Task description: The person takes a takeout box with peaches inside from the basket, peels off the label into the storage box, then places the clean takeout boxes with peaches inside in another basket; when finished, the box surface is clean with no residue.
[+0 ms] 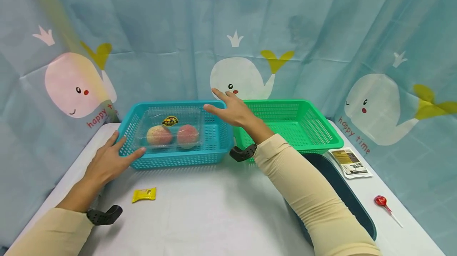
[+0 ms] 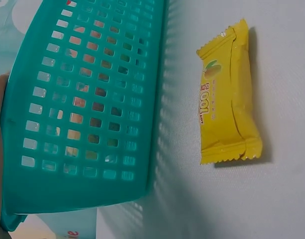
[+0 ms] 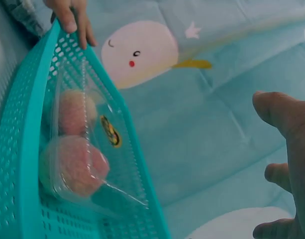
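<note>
A blue plastic basket (image 1: 178,159) stands at the back left of the table, and in it lies a clear plastic box (image 1: 203,129) with two peaches (image 1: 159,135). My left hand (image 1: 107,156) is at the basket's left end, fingers spread and touching the rim near the corner. In the right wrist view, that left hand (image 3: 72,20) drapes over the far end of the rim. Over the basket's right end hovers my right hand (image 1: 230,109), its fingers apart and nothing in them; the right wrist view shows its fingertips (image 3: 266,102) away from the basket.
A green basket (image 1: 321,147) adjoins the blue one on the right. Under my right forearm is a dark blue tray (image 1: 357,204). A yellow wrapped snack (image 1: 144,194) lies in front; a white-and-gold packet (image 1: 350,163) and a red lollipop (image 1: 380,200) lie right. A curtain (image 1: 160,41) hangs behind.
</note>
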{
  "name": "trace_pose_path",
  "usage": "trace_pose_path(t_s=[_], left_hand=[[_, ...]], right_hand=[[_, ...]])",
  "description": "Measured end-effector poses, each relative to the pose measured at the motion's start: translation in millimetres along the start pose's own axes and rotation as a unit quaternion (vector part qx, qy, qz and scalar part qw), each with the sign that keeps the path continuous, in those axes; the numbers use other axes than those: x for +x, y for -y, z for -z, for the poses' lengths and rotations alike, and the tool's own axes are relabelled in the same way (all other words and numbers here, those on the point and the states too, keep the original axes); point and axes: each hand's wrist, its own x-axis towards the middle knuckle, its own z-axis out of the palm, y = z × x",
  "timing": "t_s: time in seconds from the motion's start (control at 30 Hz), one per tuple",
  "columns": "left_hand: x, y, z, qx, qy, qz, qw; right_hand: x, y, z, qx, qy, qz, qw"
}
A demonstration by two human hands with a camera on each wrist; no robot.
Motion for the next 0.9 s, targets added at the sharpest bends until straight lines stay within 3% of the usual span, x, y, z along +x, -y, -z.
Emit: trace_pose_path(t_s=[0.17,0.47,0.73,0.9], left_hand=[[-1.2,0.0,0.9,-0.011,0.004,0.017,0.9998],[-2.1,-3.2,-0.7,-0.017,0.003,0.030,0.9994],[-2.7,-3.1,-2.5,-0.019,-0.001,0.036,0.9992],[-2.3,-3.6,-3.2,-0.016,-0.005,0.037,0.9992]], right_hand=[[10,0,-16,0.055,-0.003,0.003,0.998],[19,-5,-43,0.159,-0.022,-0.040,0.986],[26,-9,-65,0.212,-0.044,-0.060,0.974],[31,-9,-73,0.232,-0.037,-0.075,0.969]])
